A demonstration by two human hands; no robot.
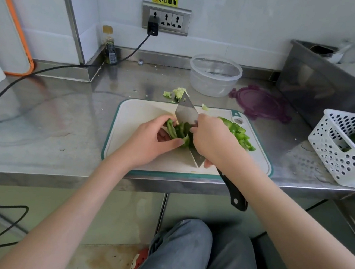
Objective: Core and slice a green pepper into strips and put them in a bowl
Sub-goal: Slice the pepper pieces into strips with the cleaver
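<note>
We are looking down on a steel counter (40, 117) whose front edge is running across just under the cutting board (143, 110); the board's near rim is lying almost flush with that edge. At nine o'clock of the board the counter is lying bare apart from a black cable (52, 70). At three o'clock a white perforated basket (335, 151) is standing near the board, with a metal bin (312, 84) behind it. At twelve o'clock a clear plastic bowl (215, 76) is sitting well behind the board, its purple lid (258, 104) lying just beside it at its four o'clock. Pale pepper scraps (174, 93) are lying between bowl and board.

The cleaver (186, 113) is lying across the board's middle, its tip pointing to twelve o'clock and its black handle overhanging the counter edge. A bunch of green pepper strips (178, 131) is being held against the blade. Our left hand (151, 140) is curling its fingers and thumb around the bunch from nine o'clock. Our right hand (213, 141) is pinching the bunch from three o'clock, arching over the blade. More cut strips (239, 133) are lying at three o'clock on the board.
</note>
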